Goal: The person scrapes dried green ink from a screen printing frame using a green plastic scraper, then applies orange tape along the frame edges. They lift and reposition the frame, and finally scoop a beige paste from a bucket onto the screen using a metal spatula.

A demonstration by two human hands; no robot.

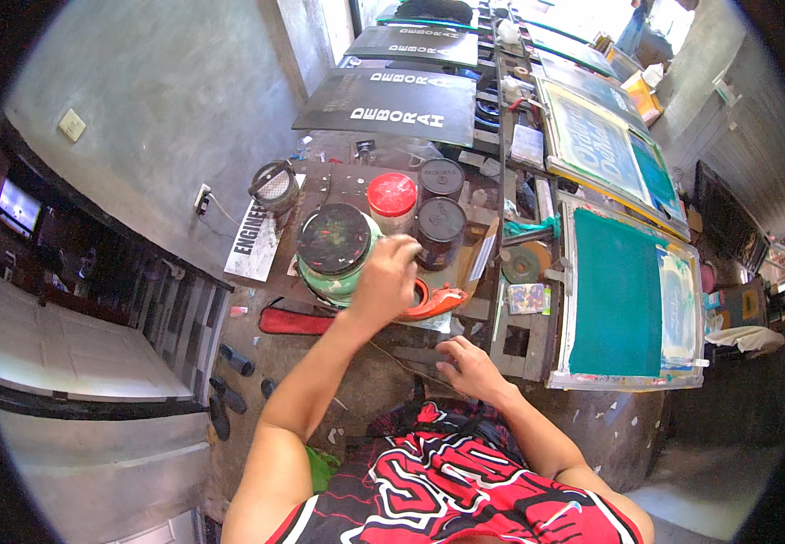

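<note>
My left hand (pixel 387 274) is raised over the table's near edge, its fingers bent together in a pinch; anything between them is hidden. Left of it, touching or close behind, stands a green tub (pixel 343 290) with a paint-smeared dark lid. Beyond the hand are a jar with a red lid (pixel 392 194) and two dark jars (pixel 440 234) with black lids. Below the hand lies an orange-red curved tool (pixel 435 303), partly covered by it. My right hand (pixel 470 367) hovers near the table edge before my body, fingers loosely bent and apart, holding nothing visible.
A red strip-like object (pixel 295 319) lies at the front edge. Silk-screen frames (pixel 615 290) with green mesh stand on the right. Printed dark panels (pixel 388 102) lie at the back. A tape roll (pixel 525 263) and small colourful box (pixel 528 299) sit near the frames. Slippers (pixel 220 408) are on the floor.
</note>
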